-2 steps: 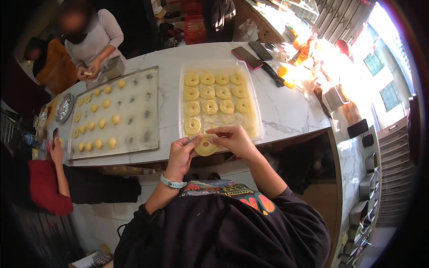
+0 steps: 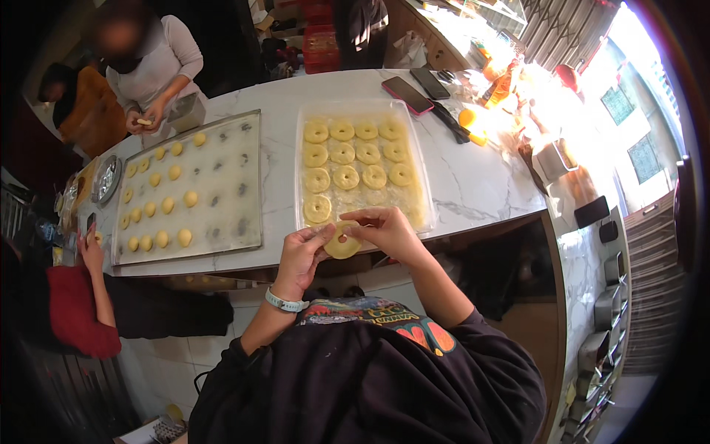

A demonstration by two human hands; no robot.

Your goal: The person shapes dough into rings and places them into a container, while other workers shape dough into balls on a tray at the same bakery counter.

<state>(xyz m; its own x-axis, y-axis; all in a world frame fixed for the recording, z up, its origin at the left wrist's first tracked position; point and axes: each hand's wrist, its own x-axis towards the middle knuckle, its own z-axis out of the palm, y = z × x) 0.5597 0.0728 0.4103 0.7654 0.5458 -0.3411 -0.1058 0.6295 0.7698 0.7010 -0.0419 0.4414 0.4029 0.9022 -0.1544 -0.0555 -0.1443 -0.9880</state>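
Observation:
A pale yellow ring of doughnut dough (image 2: 342, 247) is held up at the table's near edge, its small hole showing. My left hand (image 2: 299, 259) grips its left side between thumb and fingers; a light-coloured watch is on that wrist. With pinched fingers, my right hand (image 2: 384, 231) has hold of the ring's upper right rim. Just beyond my hands lies a translucent plastic tray (image 2: 423, 189) bearing rows of similar dough rings (image 2: 347, 177), the nearest row having a single ring at its left.
Left of the plastic tray is a metal baking sheet (image 2: 229, 233) with several dough balls (image 2: 183, 237). A co-worker (image 2: 155, 66) handles dough behind it; another person in red (image 2: 81, 307) is at the left. Phones (image 2: 407, 96) lie at the far right, near a metal tin (image 2: 553, 161).
The dough ring has tilted slightly and its hole has shifted a little in my fingers. Both hands stay nearly where they were.

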